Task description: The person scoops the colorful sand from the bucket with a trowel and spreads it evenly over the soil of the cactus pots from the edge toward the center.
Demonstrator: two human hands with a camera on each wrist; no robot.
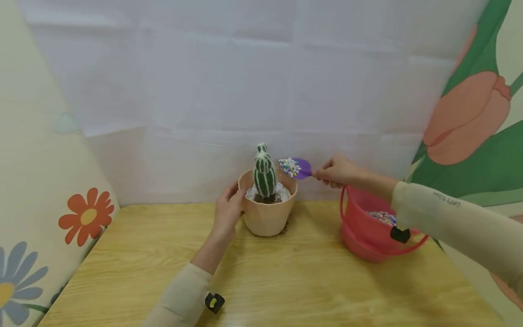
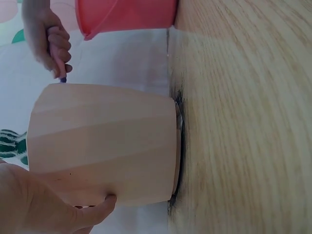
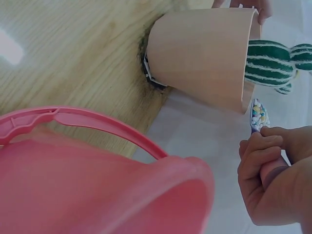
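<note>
A green, white-striped cactus [image 1: 264,177] stands in a peach flower pot [image 1: 267,218], with white granules and dark soil around its base. At the pot's left side my left hand [image 1: 227,210] holds it, the thumb [image 2: 100,210] lying along the outer wall and fingertips at the rim in the right wrist view. My right hand [image 1: 340,171] grips the pink handle [image 2: 57,56] of a small trowel with a purple blade [image 1: 303,168]. Multicoloured pebbles [image 1: 289,166] are heaped on the blade, which is raised beside the pot's right rim, near the cactus.
A red bucket [image 1: 363,245] with more coloured pebbles [image 1: 383,218] inside stands at the right, under my right forearm, its handle [image 3: 112,127] lowered. Dark soil crumbs [image 1: 284,227] lie by the pot's base on the wooden table [image 1: 282,281]. White sheeting [image 1: 212,91] hangs behind.
</note>
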